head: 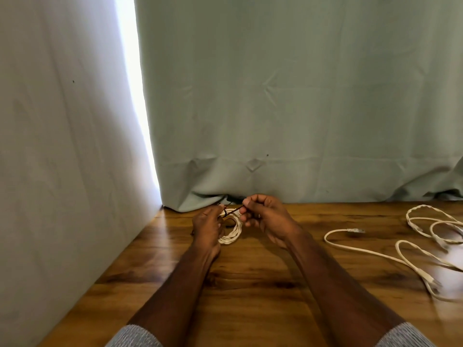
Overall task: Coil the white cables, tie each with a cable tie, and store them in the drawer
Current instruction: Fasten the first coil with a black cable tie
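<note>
A coiled white cable [231, 234] lies on the wooden table near its far edge, between my hands. My left hand [208, 227] grips the coil's left side and partly hides it. A thin dark cable tie [233, 211] runs across the top of the coil. My right hand [263, 214] pinches the tie's right end between thumb and fingers, just above the coil. More loose white cables [400, 249] sprawl uncoiled over the right side of the table, with a plug end [355, 230] showing. No drawer is in view.
A pale green curtain [300, 108] hangs behind the table's far edge. A white cloth wall [62, 146] borders the table on the left, with a bright gap of light between them. The wooden table [250, 284] stretches toward me.
</note>
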A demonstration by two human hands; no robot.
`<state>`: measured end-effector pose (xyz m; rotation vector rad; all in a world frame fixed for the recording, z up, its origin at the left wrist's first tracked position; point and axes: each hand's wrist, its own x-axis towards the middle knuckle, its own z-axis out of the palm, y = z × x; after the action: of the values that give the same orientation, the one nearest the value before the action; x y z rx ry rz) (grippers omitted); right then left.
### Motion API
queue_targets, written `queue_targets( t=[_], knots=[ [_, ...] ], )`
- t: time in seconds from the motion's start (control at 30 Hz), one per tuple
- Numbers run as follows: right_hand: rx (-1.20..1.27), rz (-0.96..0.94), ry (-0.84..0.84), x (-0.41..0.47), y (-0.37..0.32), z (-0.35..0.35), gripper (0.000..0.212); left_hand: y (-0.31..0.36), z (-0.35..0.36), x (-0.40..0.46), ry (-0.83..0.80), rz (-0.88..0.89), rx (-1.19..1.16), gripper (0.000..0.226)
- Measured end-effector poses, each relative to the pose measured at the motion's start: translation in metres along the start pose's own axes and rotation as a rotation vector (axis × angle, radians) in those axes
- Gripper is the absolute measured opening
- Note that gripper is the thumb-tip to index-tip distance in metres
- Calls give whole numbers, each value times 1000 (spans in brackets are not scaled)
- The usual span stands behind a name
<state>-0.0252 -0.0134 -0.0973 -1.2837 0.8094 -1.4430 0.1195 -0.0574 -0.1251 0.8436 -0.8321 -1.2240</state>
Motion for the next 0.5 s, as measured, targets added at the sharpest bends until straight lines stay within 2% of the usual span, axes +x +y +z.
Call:
queue_targets(
  t=[0.07, 0.2, 0.43, 0.5],
  knots=[
    [-85, -13, 9, -1, 2, 0, 7, -2, 0, 1, -3, 20, 16, 16],
    [-409, -57, -8, -4, 13, -2, 5, -2, -1, 1, -8, 23, 16, 22],
    [-989, -476, 158, -3, 33, -4, 20, -1, 6, -9, -130, -17, -65, 26],
    [-1102, -505, 242, -3, 31, -5, 30, -3, 6, -8, -174, -10, -44, 29]
  ],
)
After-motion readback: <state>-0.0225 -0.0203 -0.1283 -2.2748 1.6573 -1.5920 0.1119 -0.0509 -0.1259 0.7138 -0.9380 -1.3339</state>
